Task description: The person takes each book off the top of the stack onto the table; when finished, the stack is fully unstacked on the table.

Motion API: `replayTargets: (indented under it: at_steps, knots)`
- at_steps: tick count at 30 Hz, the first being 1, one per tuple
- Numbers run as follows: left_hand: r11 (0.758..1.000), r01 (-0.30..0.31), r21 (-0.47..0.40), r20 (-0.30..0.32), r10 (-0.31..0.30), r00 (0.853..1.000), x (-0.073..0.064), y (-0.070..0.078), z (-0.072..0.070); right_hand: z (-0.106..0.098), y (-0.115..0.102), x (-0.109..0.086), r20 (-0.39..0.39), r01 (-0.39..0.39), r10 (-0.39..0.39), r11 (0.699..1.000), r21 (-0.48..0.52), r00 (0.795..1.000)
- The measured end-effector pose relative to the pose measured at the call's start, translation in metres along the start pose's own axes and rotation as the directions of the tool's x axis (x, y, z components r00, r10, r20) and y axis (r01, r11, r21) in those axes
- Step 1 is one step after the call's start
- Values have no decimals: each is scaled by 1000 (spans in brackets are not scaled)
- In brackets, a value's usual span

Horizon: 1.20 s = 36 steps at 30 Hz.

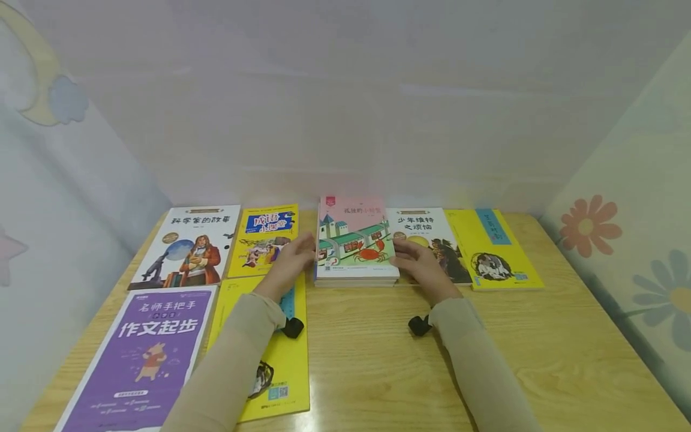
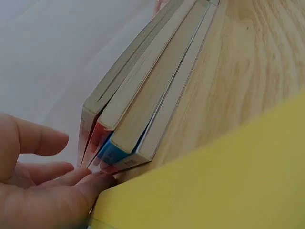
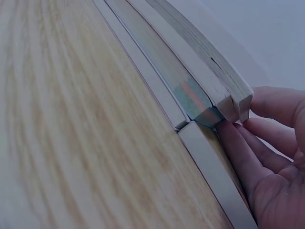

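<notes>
A stack of several books with a pink-topped picture book [image 1: 353, 240] uppermost lies at the back middle of the table. My left hand [image 1: 288, 267] is at the stack's left side. In the left wrist view its fingers touch the lower spines [image 2: 114, 152], while the thumb stands apart from them. On the opposite side, my right hand [image 1: 423, 267] has its fingers against the stack's page edges [image 3: 205, 102], as the right wrist view shows. Right beside the stack lies a white book [image 1: 418, 225], partly covered by my right hand. Under my left forearm is a yellow book [image 1: 288, 366].
On the left are a white book [image 1: 180, 249], a yellow book with a blue title [image 1: 259, 237] and a purple book [image 1: 146, 354]. Another yellow book [image 1: 493, 249] lies at the right. Pale walls [image 1: 345, 120] border the wooden table [image 1: 367, 360] behind and at both sides.
</notes>
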<state>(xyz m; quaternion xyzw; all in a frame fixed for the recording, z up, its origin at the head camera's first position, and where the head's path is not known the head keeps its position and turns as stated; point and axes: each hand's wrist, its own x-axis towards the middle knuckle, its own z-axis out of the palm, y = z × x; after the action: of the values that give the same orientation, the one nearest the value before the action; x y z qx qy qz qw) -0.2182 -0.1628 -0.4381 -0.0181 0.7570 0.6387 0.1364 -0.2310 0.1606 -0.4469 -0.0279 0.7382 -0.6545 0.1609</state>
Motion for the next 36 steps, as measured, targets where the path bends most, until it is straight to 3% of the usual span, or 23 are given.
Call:
replayTargets:
  at_steps: [10, 16, 22, 30, 36]
  knots:
    - [996, -44, -79, 105, 52, 993, 4, -13, -6, -3, 2, 3, 10, 20, -20, 999, 48, 1000]
    - [998, -54, -38, 115, 58, 992, 4, -17, -8, -7, 7, 5, 40, 34, -41, 986, 166, 998]
    - [999, -48, -9, 118, 49, 992, 5, -21, -11, -10, 2, 4, 32, -21, 13, 968, 251, 999]
    - [998, -52, 19, 112, 50, 992, 5, -24, -12, -8, -20, 4, -18, -143, 147, 980, 136, 989]
    - [999, -43, 30, 111, 39, 993, 4, -19, -11, -9, -35, 6, -20, -182, 183, 982, 40, 983]
